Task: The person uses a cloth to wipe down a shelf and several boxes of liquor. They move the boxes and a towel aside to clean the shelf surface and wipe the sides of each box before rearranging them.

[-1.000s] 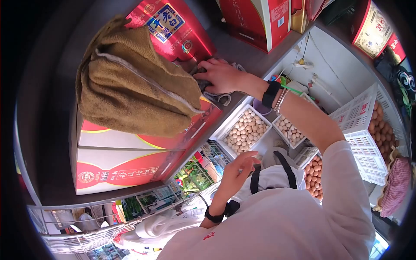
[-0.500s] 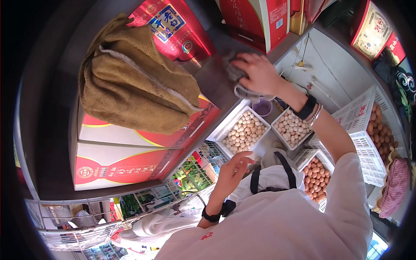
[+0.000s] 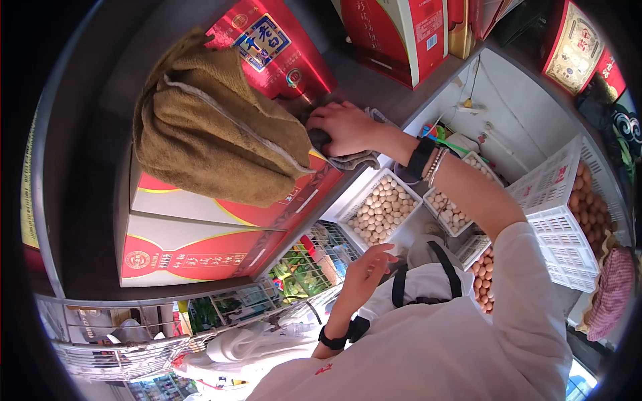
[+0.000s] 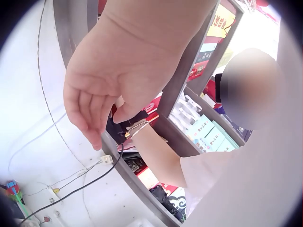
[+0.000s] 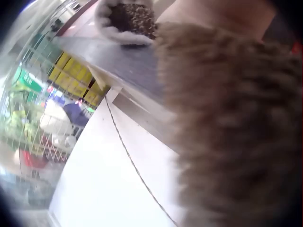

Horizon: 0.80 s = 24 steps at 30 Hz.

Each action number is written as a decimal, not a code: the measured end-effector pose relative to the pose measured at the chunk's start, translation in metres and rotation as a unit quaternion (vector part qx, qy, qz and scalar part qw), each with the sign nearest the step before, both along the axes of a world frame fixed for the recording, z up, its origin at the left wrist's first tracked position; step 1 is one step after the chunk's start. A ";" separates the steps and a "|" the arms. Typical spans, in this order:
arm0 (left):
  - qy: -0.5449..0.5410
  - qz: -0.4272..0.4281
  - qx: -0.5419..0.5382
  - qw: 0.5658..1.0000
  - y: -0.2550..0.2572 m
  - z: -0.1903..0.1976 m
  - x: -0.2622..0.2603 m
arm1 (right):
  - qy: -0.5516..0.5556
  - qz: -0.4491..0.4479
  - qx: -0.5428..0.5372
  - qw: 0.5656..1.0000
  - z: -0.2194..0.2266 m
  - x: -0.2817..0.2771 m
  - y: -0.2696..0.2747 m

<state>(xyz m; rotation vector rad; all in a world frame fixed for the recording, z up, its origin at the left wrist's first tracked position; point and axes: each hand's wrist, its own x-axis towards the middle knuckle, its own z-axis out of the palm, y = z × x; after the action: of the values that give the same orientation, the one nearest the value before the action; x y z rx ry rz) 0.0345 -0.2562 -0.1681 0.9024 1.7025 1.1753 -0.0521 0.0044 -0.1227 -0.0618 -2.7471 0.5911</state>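
Observation:
My right hand (image 3: 344, 128) presses a grey-brown cloth (image 3: 361, 159) on the dark shelf top (image 3: 374, 88), its fingers bent over the bunched cloth. In the right wrist view the fuzzy cloth (image 5: 236, 127) fills the right side, blurred, below part of the hand (image 5: 222, 16). A brown towel (image 3: 221, 120) lies draped over red and white boxes (image 3: 194, 250), close to the right fingertips. My left hand (image 3: 364, 273) hangs in front of my body with nothing in it. Its fingers are loosely bent in the left wrist view (image 4: 118, 75).
A red bag (image 3: 277, 57) stands behind the towel, and a tall red box (image 3: 401, 40) stands farther right on the shelf. Below are white baskets of eggs (image 3: 382, 208) and a stacked white crate (image 3: 555, 220). A wire rack (image 3: 321, 244) sits under the shelf.
My right hand slid the cloth right along the shelf toward the tall box, then back left beside the brown towel. The left hand stays nearly in place.

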 end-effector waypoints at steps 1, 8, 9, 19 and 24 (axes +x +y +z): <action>0.003 0.000 0.011 1.000 0.000 0.002 -0.001 | 0.038 -0.008 0.006 0.999 -0.006 -0.001 0.002; 0.025 0.013 -0.008 1.000 -0.010 0.006 0.000 | -0.006 -0.123 0.019 0.992 0.002 -0.014 0.025; 0.019 0.022 0.000 1.000 -0.013 0.005 0.001 | -0.007 -0.129 0.031 0.991 0.001 -0.016 0.023; -0.012 0.043 -0.012 0.999 -0.024 0.002 0.011 | 0.099 0.078 0.062 0.990 -0.018 0.051 0.009; 0.006 0.038 0.002 0.999 -0.028 0.005 0.003 | 0.073 0.065 0.002 0.995 -0.007 0.091 0.025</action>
<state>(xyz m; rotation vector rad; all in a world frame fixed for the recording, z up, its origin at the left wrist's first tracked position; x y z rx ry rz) 0.0372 -0.2842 -0.1635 0.8565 1.7571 1.2262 0.0391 0.0298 -0.1294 0.1563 -2.6243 0.5986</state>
